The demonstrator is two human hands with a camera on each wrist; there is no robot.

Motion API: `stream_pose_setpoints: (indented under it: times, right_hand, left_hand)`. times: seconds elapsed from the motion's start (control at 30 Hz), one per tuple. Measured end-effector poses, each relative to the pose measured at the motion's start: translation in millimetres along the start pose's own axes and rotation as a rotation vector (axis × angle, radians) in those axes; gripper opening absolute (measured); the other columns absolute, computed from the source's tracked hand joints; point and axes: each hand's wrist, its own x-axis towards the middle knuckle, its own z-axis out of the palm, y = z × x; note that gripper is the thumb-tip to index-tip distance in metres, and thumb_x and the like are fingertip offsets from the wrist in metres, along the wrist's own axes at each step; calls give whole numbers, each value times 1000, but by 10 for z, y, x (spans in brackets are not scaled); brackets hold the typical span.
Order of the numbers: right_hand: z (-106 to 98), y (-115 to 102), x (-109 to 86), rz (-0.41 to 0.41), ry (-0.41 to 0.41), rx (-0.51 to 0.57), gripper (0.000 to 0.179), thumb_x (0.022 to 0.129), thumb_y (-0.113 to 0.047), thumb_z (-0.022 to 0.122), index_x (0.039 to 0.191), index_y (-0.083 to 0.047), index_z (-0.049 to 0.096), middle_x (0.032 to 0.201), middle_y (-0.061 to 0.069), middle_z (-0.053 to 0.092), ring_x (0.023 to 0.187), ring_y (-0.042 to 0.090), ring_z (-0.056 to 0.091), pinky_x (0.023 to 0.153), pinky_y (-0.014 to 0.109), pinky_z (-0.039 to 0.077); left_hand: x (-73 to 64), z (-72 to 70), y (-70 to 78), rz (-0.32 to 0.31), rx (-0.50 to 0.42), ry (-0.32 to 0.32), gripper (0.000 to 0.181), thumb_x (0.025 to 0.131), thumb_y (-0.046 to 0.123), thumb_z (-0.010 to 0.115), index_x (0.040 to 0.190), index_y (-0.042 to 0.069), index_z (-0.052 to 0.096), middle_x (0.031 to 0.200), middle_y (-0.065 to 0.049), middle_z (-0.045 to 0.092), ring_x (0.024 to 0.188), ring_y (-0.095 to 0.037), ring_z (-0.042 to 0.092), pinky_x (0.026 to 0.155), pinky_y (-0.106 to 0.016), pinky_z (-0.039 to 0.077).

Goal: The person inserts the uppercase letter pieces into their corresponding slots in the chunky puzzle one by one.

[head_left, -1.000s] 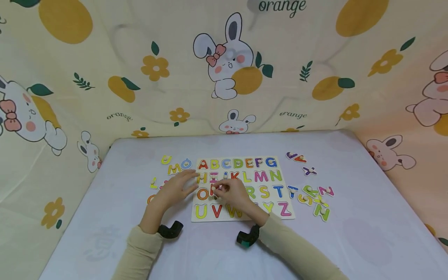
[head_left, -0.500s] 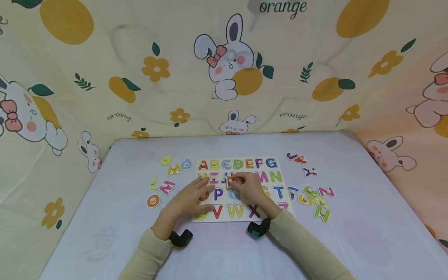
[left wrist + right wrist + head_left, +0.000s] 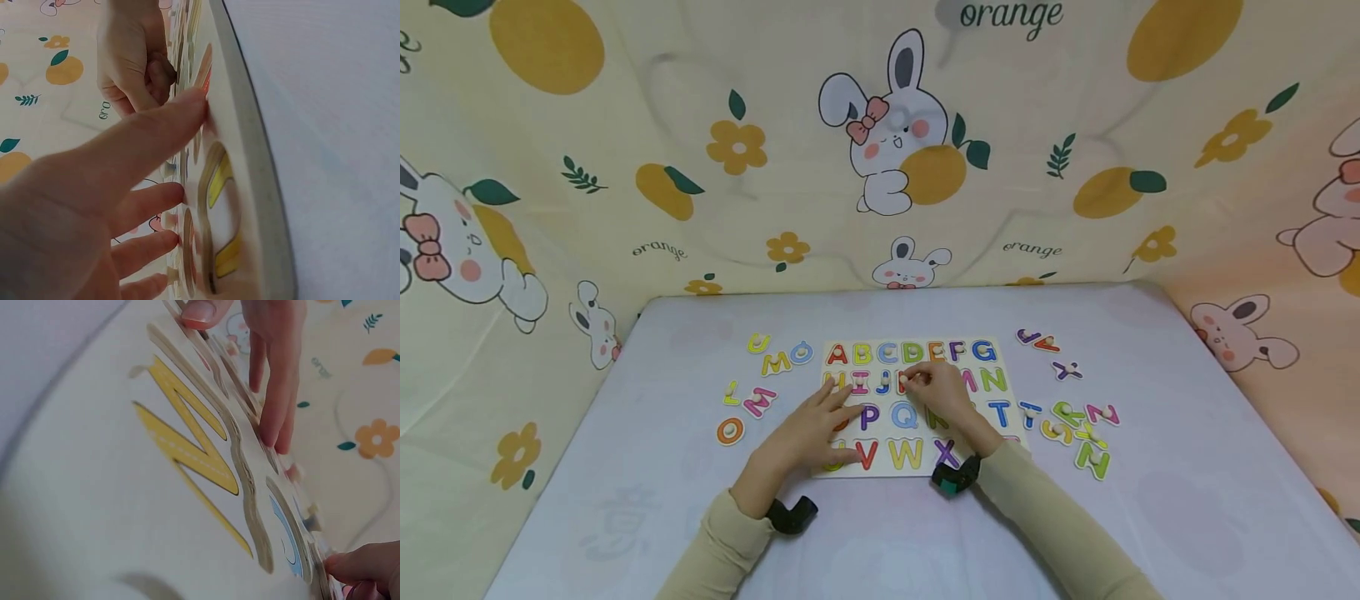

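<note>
The alphabet puzzle board (image 3: 880,472) lies flat on the table. My right hand (image 3: 942,392) pinches, thumb to index finger, the small knob of the red letter K piece (image 3: 902,386) over the second row; the fingers hide most of that piece. With fingers spread, my left hand (image 3: 808,427) rests on the board's left side, and its thumb touches the board near the V recess (image 3: 866,455). Knobbed pieces such as the J (image 3: 883,382) and I (image 3: 860,383) sit in their places left of the K. In the right wrist view the yellow W recess (image 3: 194,450) shows up close.
Loose letters lie left of the board, including an orange O (image 3: 730,431) and a pink M (image 3: 759,402). More lie to the right, such as a blue T (image 3: 1030,412) and a green N (image 3: 1092,459). A patterned cloth (image 3: 737,225) hangs behind the table.
My right hand has carried the red K piece from over the P area rightward and up to the K place. My left hand has shifted right and spread onto the board.
</note>
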Motion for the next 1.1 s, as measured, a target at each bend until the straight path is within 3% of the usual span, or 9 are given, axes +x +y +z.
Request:
stream_pose_setpoints:
  times: [0.7,0.9,1.1]
  right_hand:
    - [-13,-26,0,26,-47,-2,19,84,-16,71,99,-6,76,66,2,56,61,11,43,54,19,29]
    - [-141,-8,-110,43,-81,67,21,87,-16,70,105,-5,74,71,3,56,63,12,43,53,18,30]
    - [-383,158,-231,41,-49,30,22,87,-18,70,103,-4,73,74,5,58,67,13,45,54,18,32]
  left_hand:
    - [7,2,-8,-32,-29,-33,73,81,43,74,144,19,46,161,-10,26,150,-42,17,118,-55,28]
    - [16,13,-20,-53,-55,-29,73,81,44,74,144,20,46,162,-7,25,151,-39,14,119,-53,28]
    - [11,-4,-14,-56,-95,-32,74,80,41,75,144,20,45,162,-7,24,152,-39,12,118,-54,29]
